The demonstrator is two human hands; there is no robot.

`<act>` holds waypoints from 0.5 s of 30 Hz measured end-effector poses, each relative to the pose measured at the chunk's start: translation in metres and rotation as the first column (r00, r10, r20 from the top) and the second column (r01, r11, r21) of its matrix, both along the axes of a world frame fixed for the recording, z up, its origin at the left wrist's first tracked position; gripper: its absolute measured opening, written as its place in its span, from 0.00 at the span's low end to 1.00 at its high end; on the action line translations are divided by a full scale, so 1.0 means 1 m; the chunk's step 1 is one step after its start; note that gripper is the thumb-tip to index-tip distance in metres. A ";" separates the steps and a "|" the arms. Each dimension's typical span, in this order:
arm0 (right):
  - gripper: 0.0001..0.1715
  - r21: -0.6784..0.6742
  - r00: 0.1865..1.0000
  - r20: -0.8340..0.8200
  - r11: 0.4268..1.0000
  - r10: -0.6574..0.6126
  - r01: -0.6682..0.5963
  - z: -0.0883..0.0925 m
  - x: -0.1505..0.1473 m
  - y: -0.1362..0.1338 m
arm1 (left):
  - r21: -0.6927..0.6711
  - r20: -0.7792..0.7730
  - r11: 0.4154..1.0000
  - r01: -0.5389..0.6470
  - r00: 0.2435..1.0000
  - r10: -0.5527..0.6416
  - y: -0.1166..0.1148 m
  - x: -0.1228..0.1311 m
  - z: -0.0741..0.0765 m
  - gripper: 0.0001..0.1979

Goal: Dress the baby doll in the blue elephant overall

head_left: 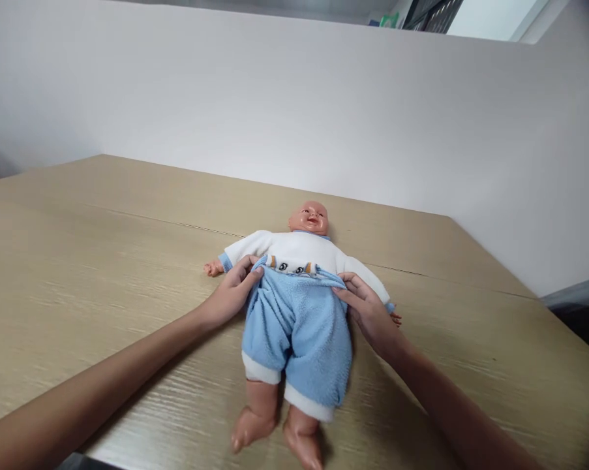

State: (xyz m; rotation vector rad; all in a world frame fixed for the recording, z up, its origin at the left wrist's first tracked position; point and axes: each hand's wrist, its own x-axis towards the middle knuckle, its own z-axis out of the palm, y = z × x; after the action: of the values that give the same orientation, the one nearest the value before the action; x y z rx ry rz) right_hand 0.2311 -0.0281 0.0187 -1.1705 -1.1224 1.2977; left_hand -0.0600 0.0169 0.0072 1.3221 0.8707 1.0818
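A baby doll [312,217] lies on its back, its head toward the wall and its bare feet toward me. It wears a white long-sleeved top [299,247] with blue cuffs and light blue shorts [297,313] with white leg hems. At the doll's waist, my left hand [238,287] pinches the left end of the shorts' waistband between thumb and fingers. My right hand [365,307] is closed on the waistband's right end. Between the two hands the waistband is spread, and a printed pattern with eyes shows on the top just above it.
The wooden table [128,274] has thin seams running across it beside the doll. A white wall [274,104] rises behind its far edge. Dark items lie beyond the table's right edge.
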 end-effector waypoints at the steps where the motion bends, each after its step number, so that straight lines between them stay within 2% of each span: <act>1: 0.24 -0.043 0.999 -0.033 0.999 0.018 -0.019 -0.006 0.003 0.003 | -0.026 0.010 1.000 0.008 1.000 -0.008 0.003 0.001 -0.003 0.23; 6: 0.26 -0.125 0.990 -0.104 0.986 0.095 -0.108 -0.023 0.013 0.008 | -0.137 0.069 0.984 0.116 0.992 -0.107 0.012 0.001 -0.006 0.25; 8: 0.26 -0.126 0.989 -0.087 0.983 0.121 -0.132 -0.022 0.016 0.008 | -0.160 0.089 0.975 0.153 0.986 -0.140 0.011 -0.001 -0.005 0.24; 10: 0.24 -0.089 0.986 0.012 0.982 0.166 -0.165 -0.016 0.017 0.007 | -0.148 0.051 0.973 0.180 0.983 -0.174 0.009 -0.004 0.000 0.22; 12: 0.22 -0.006 0.963 0.182 0.979 0.200 -0.202 -0.005 0.017 0.005 | -0.057 -0.088 0.980 0.190 0.977 -0.195 0.007 -0.008 0.010 0.21; 15: 0.21 0.164 0.908 0.391 0.960 0.149 -0.228 0.013 0.014 0.000 | 0.215 -0.374 0.951 0.222 0.918 -0.130 0.007 -0.013 0.027 0.19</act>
State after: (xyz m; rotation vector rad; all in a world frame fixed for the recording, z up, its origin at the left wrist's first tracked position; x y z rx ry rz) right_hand 0.2449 -0.0277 0.0316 -1.2052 -1.6482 1.0894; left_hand -0.0726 0.0235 0.0338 1.8172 0.8732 0.8408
